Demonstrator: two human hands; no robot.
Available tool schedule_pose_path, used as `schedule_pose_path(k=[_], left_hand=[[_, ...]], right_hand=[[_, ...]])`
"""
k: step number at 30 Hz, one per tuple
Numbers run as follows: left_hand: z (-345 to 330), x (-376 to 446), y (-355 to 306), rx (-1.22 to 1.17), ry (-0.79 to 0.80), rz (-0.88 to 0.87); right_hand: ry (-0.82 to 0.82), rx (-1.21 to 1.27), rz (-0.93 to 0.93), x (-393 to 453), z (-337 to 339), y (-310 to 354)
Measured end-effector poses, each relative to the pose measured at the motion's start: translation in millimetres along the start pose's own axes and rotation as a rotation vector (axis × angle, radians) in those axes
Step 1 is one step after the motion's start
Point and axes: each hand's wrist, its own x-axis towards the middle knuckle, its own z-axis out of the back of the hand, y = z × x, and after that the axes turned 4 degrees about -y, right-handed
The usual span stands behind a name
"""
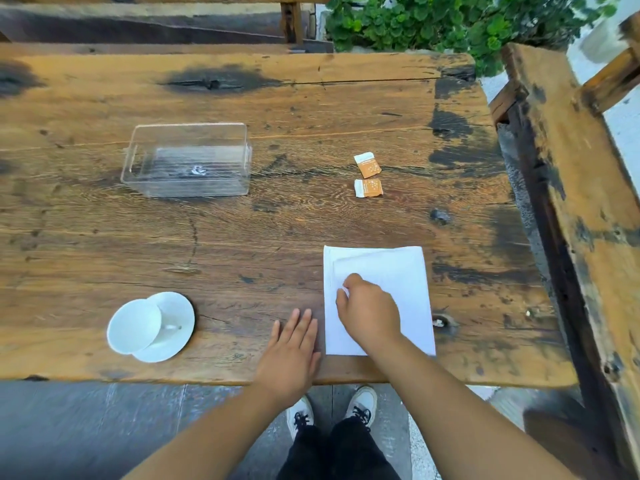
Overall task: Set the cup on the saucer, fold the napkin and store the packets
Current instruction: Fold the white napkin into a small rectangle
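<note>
A white napkin (408, 271) lies flat near the table's front right, with one layer folded over. My right hand (369, 311) rests on it and pinches a corner of that layer between thumb and fingers. Just left of the napkin, my left hand (294, 344) lies flat on the wood, fingers apart, holding nothing. At the front left a white cup (133, 325) stands on a white saucer (176, 320). Two orange-and-white packets (367, 165) (368, 187) lie on the table beyond the napkin. A clear plastic box (187, 161) stands open and empty at the middle left.
The worn wooden table (242, 237) ends just in front of my hands. A wooden bench or chair (561, 188) stands close along the right edge. Green plants (450, 26) grow behind the far right corner. My shoes show on the stone floor below.
</note>
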Motion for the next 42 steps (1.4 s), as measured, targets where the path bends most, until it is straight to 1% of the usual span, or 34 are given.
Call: schedule_pose_path(k=[2, 3, 4, 5, 7, 9, 11, 12, 13, 15, 16, 19, 21, 24, 25, 27, 29, 30, 33, 35, 37, 38, 40, 42], left_hand=[[-3, -11, 7, -0.031, -0.029, 0.039], [-3, -15, 9, -0.047, -0.047, 0.056], [-3, -19, 11, -0.067, -0.069, 0.072], [-1, -21, 11, -0.091, -0.090, 0.086], [4, -21, 6, -0.149, -0.127, 0.102], [13, -15, -5, -0.247, -0.164, 0.084], [26, -2, -20, -0.392, -0.210, 0.080], [32, 9, -28, -0.483, -0.244, 0.117], [39, 20, -33, -0.593, -0.276, 0.189], [54, 51, -38, -0.823, -0.283, 0.393], [60, 69, -38, -0.902, -0.276, 0.484], [75, 120, -29, -1.068, -0.258, 0.651], [79, 145, -23, -1.100, -0.212, 0.713], [77, 164, -19, -1.128, -0.161, 0.711], [77, 166, -19, -1.193, -0.167, 0.673], [75, 162, -14, -1.313, -0.191, 0.524], [69, 155, -9, -1.271, -0.232, 0.383], [66, 151, -6, -1.218, -0.254, 0.360], [58, 150, -1, -1.042, -0.308, 0.416], [58, 154, 1, -0.948, -0.303, 0.443], [60, 157, 3, -0.899, -0.275, 0.417], [61, 157, 4, -0.885, -0.254, 0.398], [62, 155, 7, -0.879, -0.209, 0.359], [65, 154, 9, -0.821, -0.188, 0.367]], right_hand=[[0.143, 0.015, 0.007, -5, -22, 8], [0.191, 0.028, 0.011, -7, -29, 6], [0.199, 0.052, 0.015, -9, -30, 0], [0.173, 0.085, 0.018, -10, -29, -11], [0.064, 0.111, 0.034, -7, -19, -43], [-0.048, 0.043, 0.048, 0, -7, -81], [-0.074, -0.034, 0.034, 8, 1, -112], [-0.038, -0.073, 0.025, 9, 3, -123], [0.020, -0.118, 0.035, 9, 1, -130], [0.122, -0.206, 0.112, 3, -4, -140], [0.154, -0.228, 0.162, -2, -8, -143], [0.170, -0.230, 0.240, -13, -18, -148], [0.150, -0.197, 0.240, -16, -19, -148], [0.155, -0.165, 0.266, -17, -18, -150], [0.165, -0.163, 0.272, -18, -17, -151], [0.161, -0.176, 0.281, -22, -14, -154], [0.135, -0.226, 0.286, -29, -10, -155], [0.132, -0.249, 0.298, -33, -9, -154], [0.088, -0.224, 0.368, -39, -12, -148], [0.036, -0.158, 0.336, -30, -8, -145], [0.011, -0.135, 0.311, -13, -1, -142], [0.045, -0.152, 0.319, -3, 2, -140], [0.186, -0.215, 0.359, 15, 5, -137], [0.289, -0.302, 0.374, 26, 3, -136]])
